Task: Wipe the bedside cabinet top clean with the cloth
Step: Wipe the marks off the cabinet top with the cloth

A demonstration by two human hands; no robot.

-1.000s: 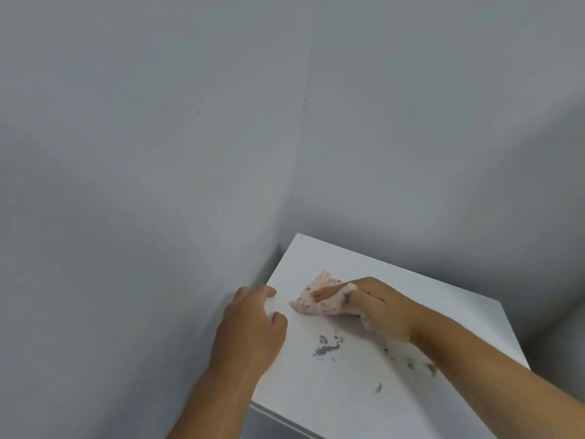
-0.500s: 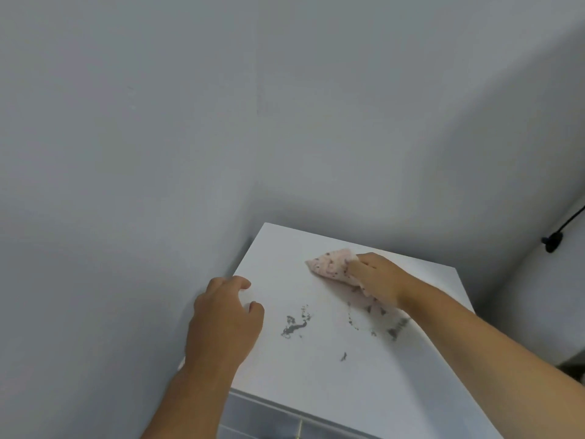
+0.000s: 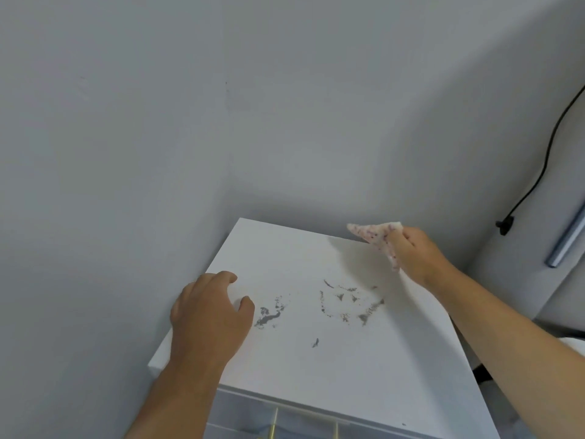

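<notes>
Bedside cabinet (image 3: 316, 369): white, set in a corner of grey walls; flat top fully in view, front edge nearest the camera, drawer fronts with brass-coloured fittings partly visible below.

Dirt marks (image 3: 345, 307): grey smears and specks across the middle of the cabinet top; one patch just right of the left thumb, a wider scatter toward the right, one small speck nearer the front.

Cloth (image 3: 376, 237): pale with reddish speckles, bunched; held at the far right corner of the cabinet top, one pointed end sticking out to the left, another hanging down. Whether it touches the surface cannot be told.

Right hand (image 3: 418, 255): grip closed around the cloth, forearm reaching in from the near right.

Left hand (image 3: 210, 315): grip open, holding nothing; palm down on the left edge of the cabinet top, fingers curled over toward the wall.

Black cable (image 3: 547, 147): runs down the right wall to a plug.

Metal bar (image 3: 566, 242): at the far right edge, partly cut off.
</notes>
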